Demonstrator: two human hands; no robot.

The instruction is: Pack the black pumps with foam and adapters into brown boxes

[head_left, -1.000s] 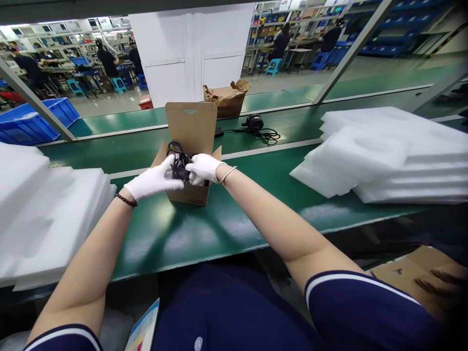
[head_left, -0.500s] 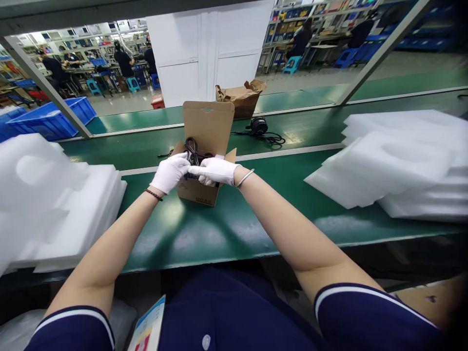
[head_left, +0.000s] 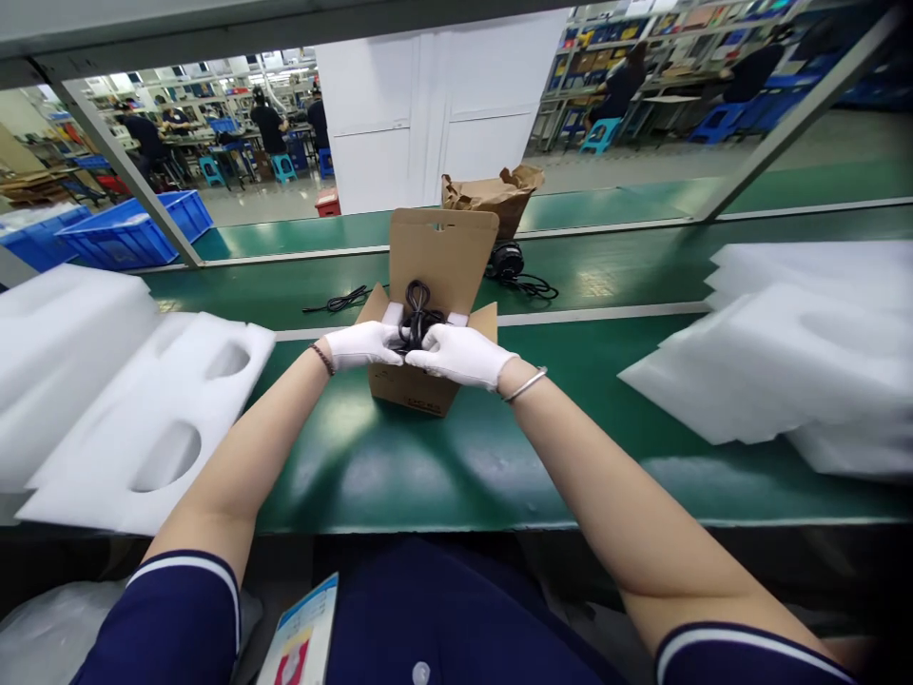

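An open brown cardboard box [head_left: 410, 390] stands on the green work surface, its tall lid flap [head_left: 442, 249] raised at the back. A bundled black cable [head_left: 417, 314] sits in its mouth with a loop sticking up. My left hand [head_left: 365, 344], in a white glove, grips the cable from the left over the box's front edge. My right hand [head_left: 463, 354], also gloved, closes on it from the right, thumb towards the left hand. White foam pieces [head_left: 394, 316] show inside the box behind my hands. The lower contents are hidden.
Stacked white foam sheets lie at the left [head_left: 171, 419] and right [head_left: 806, 342]. Behind the box are a black coiled-cord device [head_left: 508, 262], a loose black cable [head_left: 346, 300] and a brown paper bag [head_left: 499, 195]. Blue crates [head_left: 135, 233] stand at far left; people sit beyond.
My hands have moved apart to either side of the cable bundle, and white foam now shows in the box. The whole view has shifted, so the box appears further right.
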